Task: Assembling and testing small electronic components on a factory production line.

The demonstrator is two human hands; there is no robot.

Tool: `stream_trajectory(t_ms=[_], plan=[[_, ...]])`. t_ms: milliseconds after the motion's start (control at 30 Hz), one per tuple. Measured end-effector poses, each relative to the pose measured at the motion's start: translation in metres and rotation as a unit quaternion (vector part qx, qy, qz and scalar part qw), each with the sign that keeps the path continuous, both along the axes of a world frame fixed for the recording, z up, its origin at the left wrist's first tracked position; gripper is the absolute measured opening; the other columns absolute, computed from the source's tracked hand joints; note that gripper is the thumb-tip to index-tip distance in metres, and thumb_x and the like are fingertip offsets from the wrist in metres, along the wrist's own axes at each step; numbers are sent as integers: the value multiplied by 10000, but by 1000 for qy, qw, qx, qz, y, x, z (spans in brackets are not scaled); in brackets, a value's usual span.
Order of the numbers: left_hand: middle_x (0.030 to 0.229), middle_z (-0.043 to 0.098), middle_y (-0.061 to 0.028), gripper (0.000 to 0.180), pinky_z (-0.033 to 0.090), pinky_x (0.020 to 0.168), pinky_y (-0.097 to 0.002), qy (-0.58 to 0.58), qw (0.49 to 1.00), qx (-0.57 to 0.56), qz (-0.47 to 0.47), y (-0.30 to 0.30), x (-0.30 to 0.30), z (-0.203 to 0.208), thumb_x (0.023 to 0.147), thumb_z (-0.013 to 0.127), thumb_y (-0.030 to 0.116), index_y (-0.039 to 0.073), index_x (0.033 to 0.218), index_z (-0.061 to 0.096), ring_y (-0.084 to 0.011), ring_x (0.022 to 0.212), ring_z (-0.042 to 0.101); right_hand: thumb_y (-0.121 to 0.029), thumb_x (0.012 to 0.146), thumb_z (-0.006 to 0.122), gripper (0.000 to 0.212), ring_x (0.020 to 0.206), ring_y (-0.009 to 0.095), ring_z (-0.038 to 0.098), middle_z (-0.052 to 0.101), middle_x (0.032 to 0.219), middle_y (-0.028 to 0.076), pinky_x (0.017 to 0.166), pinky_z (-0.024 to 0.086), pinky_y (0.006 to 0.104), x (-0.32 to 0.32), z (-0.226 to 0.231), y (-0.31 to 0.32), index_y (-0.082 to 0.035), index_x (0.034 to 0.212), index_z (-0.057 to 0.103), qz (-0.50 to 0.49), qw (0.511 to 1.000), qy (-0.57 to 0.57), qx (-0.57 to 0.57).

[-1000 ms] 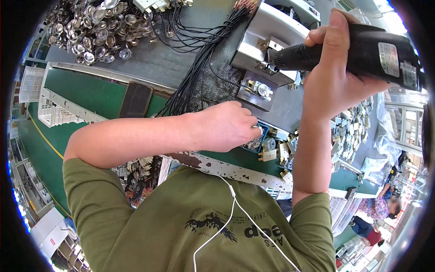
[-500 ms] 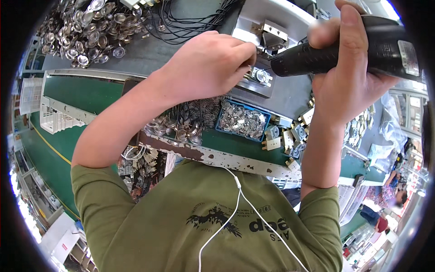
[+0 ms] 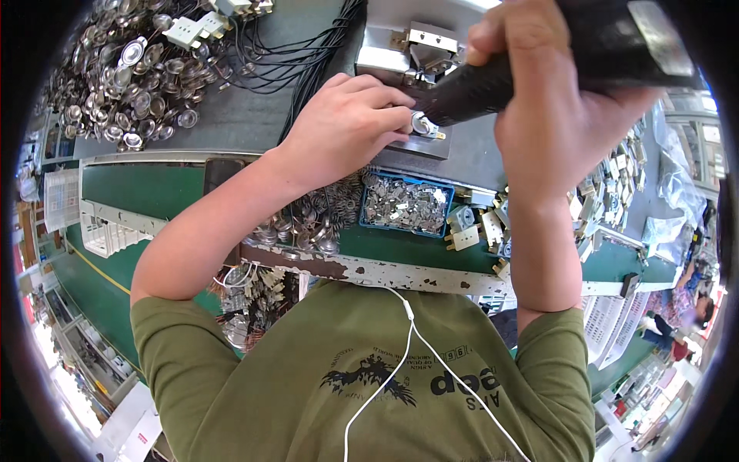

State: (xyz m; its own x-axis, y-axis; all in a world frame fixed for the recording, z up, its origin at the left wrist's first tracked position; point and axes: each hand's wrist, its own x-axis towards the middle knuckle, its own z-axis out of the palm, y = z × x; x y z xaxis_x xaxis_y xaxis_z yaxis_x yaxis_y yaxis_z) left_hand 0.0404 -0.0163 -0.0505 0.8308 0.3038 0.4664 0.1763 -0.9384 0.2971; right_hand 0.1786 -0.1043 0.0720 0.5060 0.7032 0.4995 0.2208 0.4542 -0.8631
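Observation:
My right hand (image 3: 543, 115) is wrapped around a black power screwdriver (image 3: 481, 91). Its tapered nose points left and down at a small part with a round metal face (image 3: 420, 123), seated on a metal block fixture (image 3: 427, 146). My left hand (image 3: 346, 123) is closed beside that part, thumb and fingertips pinched together at its left edge. Whatever the fingertips grip is hidden behind them and the tool's nose. Just behind stands a metal clamp-like piece (image 3: 431, 48) on the fixture's silver housing (image 3: 381, 63).
Nearer me sits a blue tray (image 3: 362, 223) of small metal clips. Round metal parts (image 3: 142, 85) are heaped at the far left, by black cables (image 3: 308, 65). White plug-like parts (image 3: 466, 237) lie right of the tray. A chipped white rail (image 3: 385, 275) edges the bench.
The screwdriver has moved left and closer to the round-faced part, its nose now at it. My left hand stays pinched beside the part. The whole view has shifted slightly.

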Motion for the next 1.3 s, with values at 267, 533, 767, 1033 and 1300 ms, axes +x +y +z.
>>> stream_trajectory(t_ms=[267,533,767,1033,1300], plan=[[1012,722,83,127,452,855,-349,23,999,-11,-19,5,2,6,816,781,155,174,894,683,-174,1014,630,136,858,746,502,793,136,688,696,984,120,669,574,256,5,-26,23,25,1249,452,-3,996,-16,90],[925,683,45,103,444,823,-363,6,999,-30,-26,6,1,0,825,765,139,156,889,685,-189,985,629,131,860,749,560,854,152,693,679,976,109,715,584,274,2,-39,38,-14,1279,406,34,992,89,77],[988,666,-69,314,475,865,-414,10,997,-52,50,1,4,-1,834,795,248,83,1029,612,-265,1032,653,63,862,763,476,779,142,689,689,984,90,638,577,270,6,-31,32,-15,1245,491,72,997,4,30],[919,722,-85,292,544,806,-435,211,973,-53,80,0,9,29,883,755,333,85,1026,696,-295,941,711,80,884,729,364,639,126,650,680,909,104,547,540,256,0,-31,30,13,1170,514,34,998,-46,4],[892,730,-101,277,584,761,-436,206,971,-97,80,3,10,25,895,743,341,101,1031,747,-307,900,725,87,886,725,351,657,122,666,697,922,119,553,547,248,-4,-29,27,29,1171,528,60,996,-67,-9]])
